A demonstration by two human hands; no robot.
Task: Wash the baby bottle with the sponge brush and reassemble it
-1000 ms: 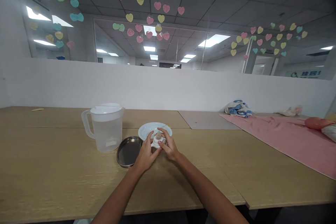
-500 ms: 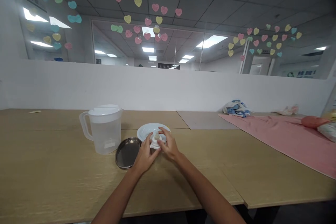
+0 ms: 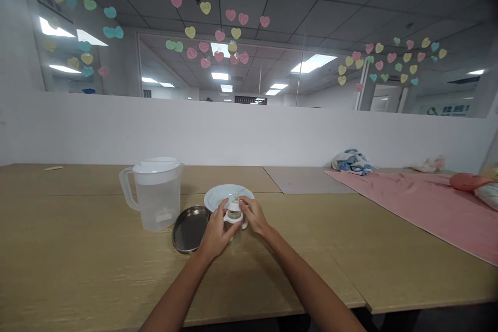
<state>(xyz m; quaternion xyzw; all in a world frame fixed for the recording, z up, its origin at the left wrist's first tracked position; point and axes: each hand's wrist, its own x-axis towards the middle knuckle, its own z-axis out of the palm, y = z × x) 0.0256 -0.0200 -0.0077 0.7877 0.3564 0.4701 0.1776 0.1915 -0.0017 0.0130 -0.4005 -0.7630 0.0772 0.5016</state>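
Note:
A clear baby bottle [image 3: 234, 231] with a white two-handled ring stands on the table in front of me. My left hand [image 3: 216, 229] is wrapped round its left side. In my right hand [image 3: 253, 215] is the bottle's white collar with a clear nipple [image 3: 234, 202], pinched by the fingertips. The collar sits just above the bottle's neck, which shows as a narrow band below it. Whether the two still touch I cannot tell. Behind the hands lies a white plate [image 3: 218, 194], and a metal tray [image 3: 189, 231] rests left of my left hand.
A translucent plastic pitcher [image 3: 158, 202] with a white lid stands to the left. On the right, a pink cloth [image 3: 408, 202] covers part of the wooden table [image 3: 97, 275]. A blue and white cloth [image 3: 352, 162] lies crumpled near the white wall [image 3: 249, 132].
My right hand has raised the collar and nipple slightly, so the bottle's neck and right handle now show. My left hand stays round the bottle. The view has tilted a little.

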